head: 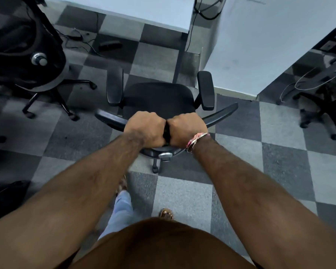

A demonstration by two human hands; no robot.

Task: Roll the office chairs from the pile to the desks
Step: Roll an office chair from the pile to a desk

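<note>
Your left hand (145, 129) and right hand (187, 130), fists touching, each hold a closed grip on the backrest top of the black office chair (159, 98), which faces the white worktop (144, 12) just ahead.

An office: grey checkered carpet tiles (184, 193), white desks (144, 10) with cables (206, 10) trailing beneath, and black swivel office chairs (159, 98) on castors between the workstations.
</note>
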